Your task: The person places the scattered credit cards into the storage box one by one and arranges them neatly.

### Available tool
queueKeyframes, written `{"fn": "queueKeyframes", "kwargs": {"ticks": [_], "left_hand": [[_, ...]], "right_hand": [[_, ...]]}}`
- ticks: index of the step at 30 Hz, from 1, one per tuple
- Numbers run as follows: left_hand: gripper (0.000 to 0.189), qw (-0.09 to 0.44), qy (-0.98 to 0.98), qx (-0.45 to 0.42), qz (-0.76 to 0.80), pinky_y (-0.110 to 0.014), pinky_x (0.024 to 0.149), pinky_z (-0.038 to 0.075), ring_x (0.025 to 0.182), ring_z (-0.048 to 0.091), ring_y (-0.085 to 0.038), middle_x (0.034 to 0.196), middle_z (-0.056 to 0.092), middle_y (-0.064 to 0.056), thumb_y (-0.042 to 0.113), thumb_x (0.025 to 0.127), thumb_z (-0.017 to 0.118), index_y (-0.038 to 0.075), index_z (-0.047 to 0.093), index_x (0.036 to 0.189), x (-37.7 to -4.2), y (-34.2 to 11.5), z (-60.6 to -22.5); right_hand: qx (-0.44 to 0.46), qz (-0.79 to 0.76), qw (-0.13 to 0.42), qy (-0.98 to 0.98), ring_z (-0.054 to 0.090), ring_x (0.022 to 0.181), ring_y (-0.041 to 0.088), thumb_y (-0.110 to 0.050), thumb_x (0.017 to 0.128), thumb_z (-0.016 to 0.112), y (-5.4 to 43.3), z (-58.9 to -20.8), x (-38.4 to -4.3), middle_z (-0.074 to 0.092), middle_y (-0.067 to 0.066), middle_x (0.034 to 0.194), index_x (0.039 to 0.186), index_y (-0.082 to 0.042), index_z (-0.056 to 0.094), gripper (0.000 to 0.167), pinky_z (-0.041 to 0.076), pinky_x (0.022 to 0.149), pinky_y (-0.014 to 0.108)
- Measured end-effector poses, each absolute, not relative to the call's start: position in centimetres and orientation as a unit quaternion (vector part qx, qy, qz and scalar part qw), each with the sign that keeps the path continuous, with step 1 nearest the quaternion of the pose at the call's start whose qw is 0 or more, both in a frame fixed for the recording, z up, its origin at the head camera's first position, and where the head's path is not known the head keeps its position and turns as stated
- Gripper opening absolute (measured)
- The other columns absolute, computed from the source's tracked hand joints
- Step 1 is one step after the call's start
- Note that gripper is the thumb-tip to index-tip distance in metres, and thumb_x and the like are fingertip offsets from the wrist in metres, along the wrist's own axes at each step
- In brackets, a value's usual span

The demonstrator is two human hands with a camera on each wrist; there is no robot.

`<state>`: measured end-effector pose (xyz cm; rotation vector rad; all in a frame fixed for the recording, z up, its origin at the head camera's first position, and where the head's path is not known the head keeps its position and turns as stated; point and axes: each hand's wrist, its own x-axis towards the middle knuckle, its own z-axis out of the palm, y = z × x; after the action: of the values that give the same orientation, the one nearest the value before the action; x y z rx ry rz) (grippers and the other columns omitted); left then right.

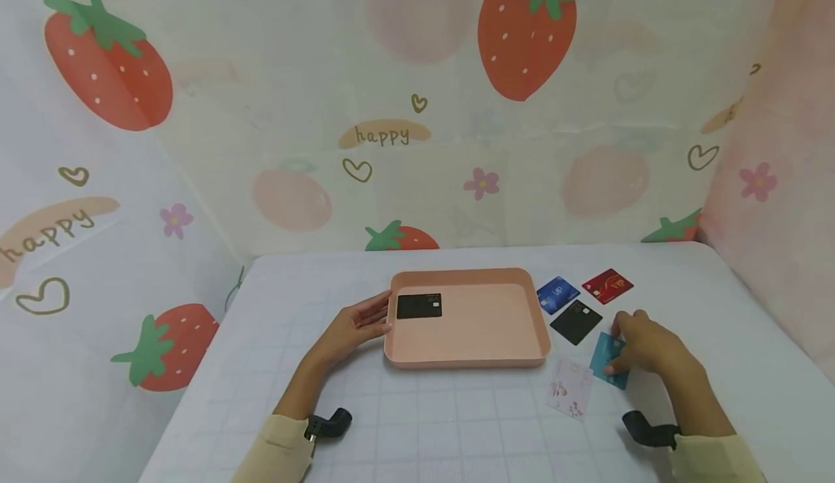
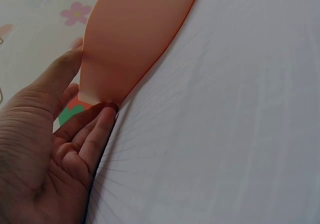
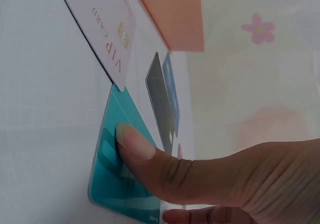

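Observation:
A pink tray (image 1: 470, 352) lies on the table, with a black card (image 1: 419, 306) inside at its left. My left hand (image 1: 352, 327) holds the tray's left side, the thumb at the rim and fingertips low by the base in the left wrist view. To the right of the tray, my right hand (image 1: 652, 345) grips a teal card (image 1: 603, 352), its thumb (image 3: 137, 141) laid over the card's face. In the right wrist view a pale pink VIP card (image 3: 107, 29) meets the teal card's corner.
Beyond the teal card lie a dark card (image 1: 576, 322), a blue VIP card (image 1: 558, 295) and a red VIP card (image 1: 608, 286), right of the tray. A strawberry-print cloth (image 1: 293, 69) hangs along the table's back and sides.

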<state>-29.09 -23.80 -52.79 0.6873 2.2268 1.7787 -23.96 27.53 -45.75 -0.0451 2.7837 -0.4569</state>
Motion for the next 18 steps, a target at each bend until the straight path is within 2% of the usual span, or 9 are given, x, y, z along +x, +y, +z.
{"fn": "queueKeyframes", "kwargs": {"ticks": [7, 18], "left_hand": [[0.068, 0.1, 0.757, 0.232, 0.602, -0.027, 0.106, 0.047, 0.141, 0.046, -0.029, 0.158, 0.042, -0.012, 0.01, 0.096, 0.071, 0.006, 0.039, 0.156, -29.1, -23.8, -52.8], [0.069, 0.103, 0.752, 0.235, 0.607, -0.027, 0.106, 0.047, 0.141, 0.046, -0.031, 0.158, 0.042, -0.013, 0.01, 0.096, 0.071, 0.006, 0.038, 0.156, -29.1, -23.9, -53.0]], "right_hand": [[-0.019, -0.139, 0.159, 0.977, 0.054, 0.09, 0.037, -0.04, 0.059, 0.098, 27.0, -45.5, -23.7, 0.052, 0.023, 0.1, 0.12, 0.008, 0.054, 0.089, 0.056, 0.082, 0.061], [-0.029, -0.129, 0.149, 0.98, 0.055, 0.088, 0.034, -0.037, 0.058, 0.099, 26.5, -45.5, -23.5, 0.055, 0.023, 0.099, 0.12, 0.012, 0.052, 0.092, 0.057, 0.081, 0.059]]}}
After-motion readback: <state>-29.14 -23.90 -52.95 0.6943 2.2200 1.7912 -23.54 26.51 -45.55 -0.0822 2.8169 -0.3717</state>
